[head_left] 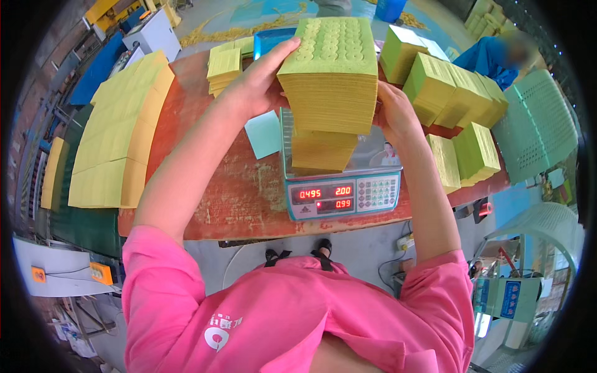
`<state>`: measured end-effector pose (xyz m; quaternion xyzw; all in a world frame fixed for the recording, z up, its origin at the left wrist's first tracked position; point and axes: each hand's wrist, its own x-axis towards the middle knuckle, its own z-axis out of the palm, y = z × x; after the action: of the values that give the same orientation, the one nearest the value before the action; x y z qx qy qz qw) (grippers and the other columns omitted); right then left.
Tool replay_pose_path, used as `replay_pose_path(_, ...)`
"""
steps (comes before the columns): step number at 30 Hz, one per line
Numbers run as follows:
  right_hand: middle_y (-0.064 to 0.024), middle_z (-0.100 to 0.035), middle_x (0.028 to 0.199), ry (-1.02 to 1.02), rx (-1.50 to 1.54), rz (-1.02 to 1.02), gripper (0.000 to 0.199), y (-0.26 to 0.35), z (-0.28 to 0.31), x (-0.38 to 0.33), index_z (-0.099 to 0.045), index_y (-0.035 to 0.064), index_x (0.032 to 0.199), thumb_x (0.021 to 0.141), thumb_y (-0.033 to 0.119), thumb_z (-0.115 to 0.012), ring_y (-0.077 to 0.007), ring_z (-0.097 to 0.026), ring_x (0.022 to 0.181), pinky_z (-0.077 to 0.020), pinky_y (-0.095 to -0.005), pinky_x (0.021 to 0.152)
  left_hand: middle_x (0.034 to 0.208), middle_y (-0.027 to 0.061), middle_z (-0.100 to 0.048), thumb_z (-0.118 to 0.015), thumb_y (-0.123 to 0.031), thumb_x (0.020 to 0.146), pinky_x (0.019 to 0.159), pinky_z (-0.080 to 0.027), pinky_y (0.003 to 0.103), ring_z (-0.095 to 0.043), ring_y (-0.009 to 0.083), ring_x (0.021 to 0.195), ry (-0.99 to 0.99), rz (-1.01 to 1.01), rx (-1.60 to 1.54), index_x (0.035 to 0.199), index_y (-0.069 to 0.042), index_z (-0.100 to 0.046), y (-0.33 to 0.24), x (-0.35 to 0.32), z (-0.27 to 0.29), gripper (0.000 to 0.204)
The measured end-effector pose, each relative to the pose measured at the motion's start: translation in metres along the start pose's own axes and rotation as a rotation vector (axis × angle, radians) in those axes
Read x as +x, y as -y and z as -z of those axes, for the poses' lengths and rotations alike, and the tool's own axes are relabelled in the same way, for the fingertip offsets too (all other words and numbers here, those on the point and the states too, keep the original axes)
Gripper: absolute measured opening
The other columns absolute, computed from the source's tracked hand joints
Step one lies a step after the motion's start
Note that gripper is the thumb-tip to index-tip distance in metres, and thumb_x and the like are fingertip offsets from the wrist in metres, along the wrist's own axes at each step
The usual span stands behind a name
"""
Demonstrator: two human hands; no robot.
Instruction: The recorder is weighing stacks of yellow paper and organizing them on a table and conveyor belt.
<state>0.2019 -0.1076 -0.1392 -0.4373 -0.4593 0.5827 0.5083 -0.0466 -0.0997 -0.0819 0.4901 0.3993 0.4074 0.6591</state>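
Between my two hands is a tall stack of yellow joss paper point(329, 93), its top sheet punched with rows of round coin shapes. My left hand point(264, 78) grips its left side, thumb at the top edge. My right hand point(395, 112) is closed against its right side, fingers partly hidden behind the paper. Directly below, a smaller stack of yellow paper point(322, 152) sits on the pan of a digital scale point(345, 198) with a lit red display and a keypad. Whether the two stacks touch is hard to tell.
A pale green card point(263, 134) lies left of the scale on the worn red table point(205, 199). Yellow paper stacks stand in a long block point(121, 130) at left, a small pile point(224, 67) behind, and several at right point(451, 90). Beyond them sits a person in blue point(488, 59) beside a green chair point(540, 124).
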Motion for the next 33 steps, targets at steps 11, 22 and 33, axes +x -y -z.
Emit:
replay_pose_path(11, -0.0037, -0.066, 0.088, 0.03, -0.032, -0.074, 0.033, -0.024, 0.011, 0.017, -0.066, 0.0003, 0.11, 0.099, 0.03, -0.055, -0.0102, -0.06, 0.07, -0.0504, -0.0254, 0.062, 0.133, 0.0036, -0.057, -0.059, -0.06, 0.088, 0.098, -0.042, 0.043, -0.052, 0.0179, 0.122, -0.043, 0.07, -0.008, 0.138, -0.017, -0.053, 0.029, 0.02, 0.011, 0.065)
replay_pose_path(22, -0.0051, -0.068, 0.094, -0.067, -0.091, -0.005, 0.032, -0.034, 0.008, 0.014, -0.067, -0.0012, 0.114, 0.096, 0.023, -0.058, -0.0106, -0.059, 0.069, -0.0474, -0.0245, 0.061, 0.122, 0.0065, -0.062, -0.051, -0.069, 0.088, 0.089, -0.044, 0.036, -0.056, 0.0196, 0.109, -0.17, -0.11, 0.168, 0.136, -0.014, -0.055, 0.036, 0.005, 0.003, 0.074)
replay_pose_path(33, -0.0097, -0.058, 0.128, -0.224, -0.045, 0.215, 0.055, -0.087, 0.001, 0.025, -0.053, 0.0025, 0.136, 0.1, 0.043, -0.05, -0.0182, -0.056, 0.113, -0.0439, -0.0332, 0.094, 0.125, 0.0053, -0.06, -0.051, -0.053, 0.096, 0.09, -0.048, 0.033, -0.058, 0.0166, 0.106, -0.303, -0.151, -0.07, 0.138, -0.01, -0.052, 0.124, 0.034, 0.01, 0.061)
